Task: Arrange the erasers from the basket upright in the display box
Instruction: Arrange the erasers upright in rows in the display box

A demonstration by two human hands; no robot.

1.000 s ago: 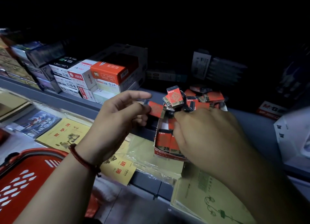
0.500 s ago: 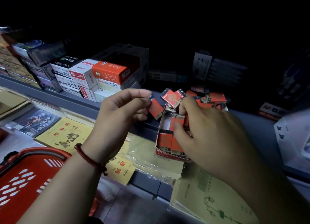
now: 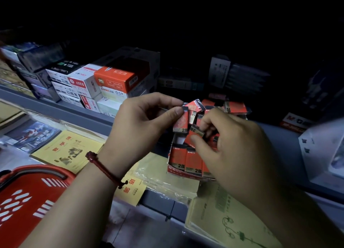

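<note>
The left grip [image 3: 141, 125] is pinching one eraser [image 3: 181, 122] by its top end, dangling it upright above the box [image 3: 178, 171]. The right grip [image 3: 236, 145] is pinching a second eraser [image 3: 194, 133], tilted, just beside the first. A front row [image 3: 193, 160] is standing upright inside the box. The basket [image 3: 28, 201] is sitting well apart, lower left.

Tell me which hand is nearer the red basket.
Left. The left hand is above and right of the basket, pinching an eraser; the right hand is farther right, at the display box.
</note>
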